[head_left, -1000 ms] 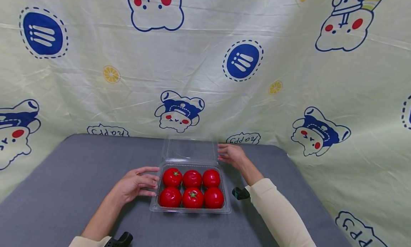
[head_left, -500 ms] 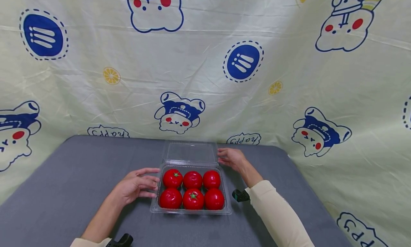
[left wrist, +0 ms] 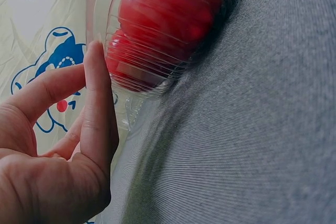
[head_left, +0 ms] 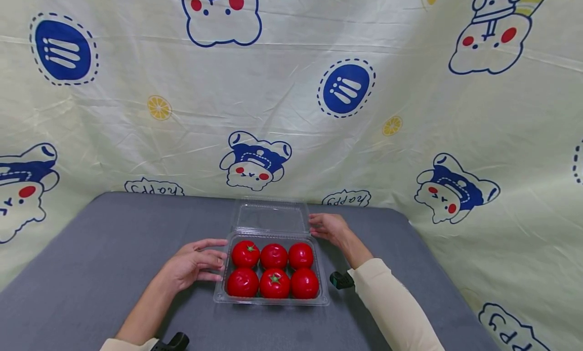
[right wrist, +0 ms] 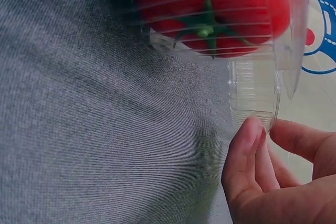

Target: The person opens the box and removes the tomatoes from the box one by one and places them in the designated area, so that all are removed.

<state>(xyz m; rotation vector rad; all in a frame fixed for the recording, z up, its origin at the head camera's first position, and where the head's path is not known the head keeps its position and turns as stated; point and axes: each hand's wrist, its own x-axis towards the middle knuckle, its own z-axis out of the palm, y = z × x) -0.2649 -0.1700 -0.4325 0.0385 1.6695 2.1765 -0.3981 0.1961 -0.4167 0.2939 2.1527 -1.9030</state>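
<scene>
A clear plastic clamshell container (head_left: 272,301) stands on the grey table with several red tomatoes (head_left: 274,270) in two rows. Its lid (head_left: 272,218) is folded open behind it. My left hand (head_left: 214,260) rests on the table, straight fingers touching the container's left wall. The left wrist view shows a finger of the left hand (left wrist: 97,103) against the ribbed container (left wrist: 157,40). My right hand (head_left: 319,225) is at the lid's right edge. In the right wrist view the right hand (right wrist: 273,140) pinches the lid (right wrist: 254,95) corner, a tomato (right wrist: 210,3) above.
The grey table (head_left: 91,249) ends at a pale cloth backdrop (head_left: 291,113) printed with cartoon figures, hanging behind and draped to the right. Black wrist mounts show by the right sleeve (head_left: 340,279) and the left sleeve (head_left: 175,341).
Very little differs. The right hand has sunk slightly at the lid's right edge and the lid lies a bit flatter. The left hand stays against the container.
</scene>
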